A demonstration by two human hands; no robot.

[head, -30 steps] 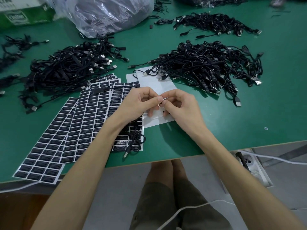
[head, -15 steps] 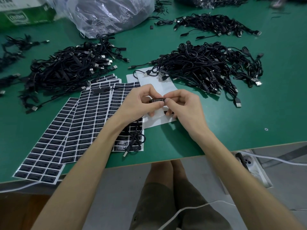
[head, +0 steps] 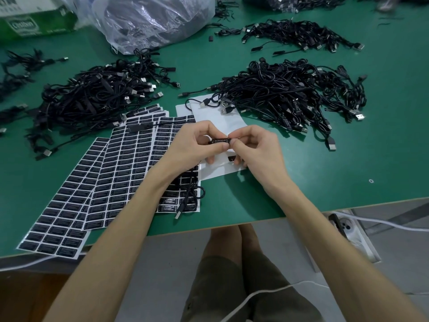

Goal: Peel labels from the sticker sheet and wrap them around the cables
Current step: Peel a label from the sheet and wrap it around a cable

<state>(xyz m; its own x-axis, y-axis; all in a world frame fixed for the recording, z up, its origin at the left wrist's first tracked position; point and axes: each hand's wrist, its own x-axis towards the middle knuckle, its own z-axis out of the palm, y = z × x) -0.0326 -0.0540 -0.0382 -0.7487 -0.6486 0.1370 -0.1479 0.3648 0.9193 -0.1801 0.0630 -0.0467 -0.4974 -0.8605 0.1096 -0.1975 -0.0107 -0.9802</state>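
With left hand [head: 190,145] and right hand [head: 257,149], pinching label [head: 220,141] round cable [head: 189,191] right of sticker sheet [head: 130,163]; may crease under uneven pressure.

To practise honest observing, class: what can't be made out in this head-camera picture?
All in the head view:
Label: lower print too small; ends covered by left hand and right hand.
Plastic bag: contents veiled by crinkled film; top cut by the frame edge.
Cardboard box: cut off at the top-left corner.
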